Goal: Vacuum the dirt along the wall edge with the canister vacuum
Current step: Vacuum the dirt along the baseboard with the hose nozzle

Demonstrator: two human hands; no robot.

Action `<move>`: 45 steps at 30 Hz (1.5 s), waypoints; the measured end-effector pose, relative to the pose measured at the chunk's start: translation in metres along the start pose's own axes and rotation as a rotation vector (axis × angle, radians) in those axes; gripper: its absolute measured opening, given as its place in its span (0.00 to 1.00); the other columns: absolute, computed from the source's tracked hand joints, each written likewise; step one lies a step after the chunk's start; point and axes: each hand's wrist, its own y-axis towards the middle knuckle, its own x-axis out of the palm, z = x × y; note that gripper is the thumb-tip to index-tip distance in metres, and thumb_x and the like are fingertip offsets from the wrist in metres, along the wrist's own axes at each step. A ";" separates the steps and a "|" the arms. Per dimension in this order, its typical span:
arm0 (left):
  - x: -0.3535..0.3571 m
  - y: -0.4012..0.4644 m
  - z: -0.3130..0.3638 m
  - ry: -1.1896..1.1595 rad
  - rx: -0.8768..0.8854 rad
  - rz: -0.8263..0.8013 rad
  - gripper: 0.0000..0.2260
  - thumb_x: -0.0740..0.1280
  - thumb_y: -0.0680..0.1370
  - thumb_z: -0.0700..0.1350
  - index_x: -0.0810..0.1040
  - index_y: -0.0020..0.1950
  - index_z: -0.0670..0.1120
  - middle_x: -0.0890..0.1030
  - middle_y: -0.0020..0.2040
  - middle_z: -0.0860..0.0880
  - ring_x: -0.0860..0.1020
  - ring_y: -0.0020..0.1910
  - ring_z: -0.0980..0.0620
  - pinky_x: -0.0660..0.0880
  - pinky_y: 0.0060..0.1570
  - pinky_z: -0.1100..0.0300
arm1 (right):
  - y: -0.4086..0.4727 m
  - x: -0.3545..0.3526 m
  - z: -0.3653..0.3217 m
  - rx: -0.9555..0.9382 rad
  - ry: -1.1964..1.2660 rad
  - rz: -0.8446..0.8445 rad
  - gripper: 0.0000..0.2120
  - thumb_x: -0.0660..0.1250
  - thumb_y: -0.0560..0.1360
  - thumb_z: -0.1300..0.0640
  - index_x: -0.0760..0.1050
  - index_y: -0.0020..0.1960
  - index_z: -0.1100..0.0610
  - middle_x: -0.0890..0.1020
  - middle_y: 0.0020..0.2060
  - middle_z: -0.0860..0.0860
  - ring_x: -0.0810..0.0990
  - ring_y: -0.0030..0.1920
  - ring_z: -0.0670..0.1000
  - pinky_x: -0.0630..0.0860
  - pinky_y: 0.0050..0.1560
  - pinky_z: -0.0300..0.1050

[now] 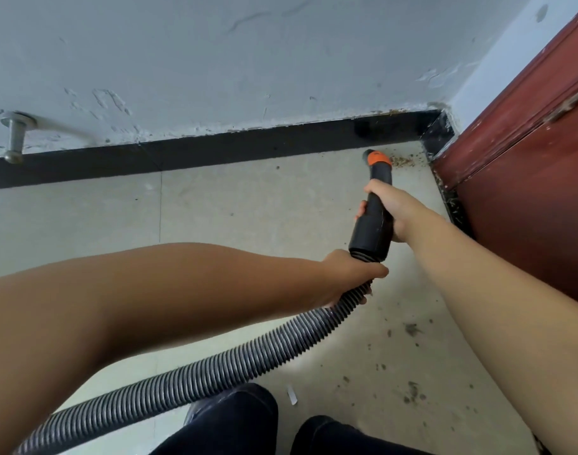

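Floor corner [409, 152]: right hand [391, 208] fingers grip nozzle [376, 192]; left hand [350, 274] grips hose [215, 366].

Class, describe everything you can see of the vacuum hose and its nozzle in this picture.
The vacuum hose is a dark, ribbed, flexible tube, plastic by its look, curving from the lower left corner up toward the middle. It joins a smooth black rigid nozzle with an orange collar near its tip. The tip points at the dirt in the corner by the black baseboard. The left hand grips the hose just below the joint; the right hand grips the nozzle.
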 end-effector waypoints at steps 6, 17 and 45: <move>-0.012 0.001 -0.006 -0.017 -0.014 0.058 0.13 0.70 0.75 0.43 0.72 0.54 0.39 0.75 0.36 0.45 0.75 0.29 0.51 0.75 0.25 0.64 | 0.006 0.022 0.001 0.025 -0.062 -0.069 0.08 0.67 0.72 0.59 0.68 0.47 0.58 0.77 0.26 0.53 0.77 0.25 0.50 0.80 0.35 0.45; -0.036 -0.029 -0.045 -0.147 -0.051 0.111 0.08 0.69 0.75 0.43 0.72 0.48 0.41 0.75 0.34 0.45 0.75 0.27 0.50 0.76 0.29 0.62 | 0.000 0.076 0.035 0.076 -0.335 -0.212 0.09 0.68 0.71 0.57 0.70 0.47 0.58 0.78 0.27 0.53 0.77 0.26 0.51 0.80 0.34 0.44; 0.038 0.015 0.017 0.137 -0.046 -0.119 0.18 0.71 0.76 0.45 0.72 0.60 0.38 0.75 0.38 0.45 0.75 0.31 0.50 0.74 0.29 0.60 | -0.013 -0.058 -0.009 -0.020 0.063 0.187 0.07 0.66 0.74 0.59 0.67 0.47 0.57 0.77 0.23 0.53 0.76 0.22 0.51 0.78 0.29 0.43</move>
